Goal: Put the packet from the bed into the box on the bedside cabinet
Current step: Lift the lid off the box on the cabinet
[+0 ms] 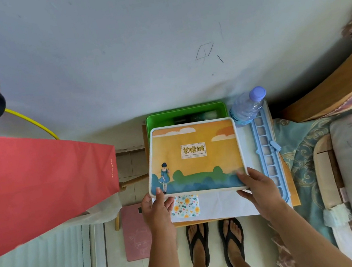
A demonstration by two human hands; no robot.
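A flat orange packet (194, 158) with a printed landscape, a small figure and a white label hangs level above the bedside cabinet (294, 197). My left hand (157, 208) grips its near left corner and my right hand (259, 189) grips its near right corner. Behind the packet stands a green box (187, 114) against the wall; the packet covers most of it, and dark items show inside its far part.
On the cabinet lie white paper (224, 204), a flowered cloth (186, 206), a blue ice-cube tray (266, 148) and a water bottle (247, 106). The bed (350, 162) is at the right, a red paper bag (34, 182) at the left, pink scales (134, 232) on the floor.
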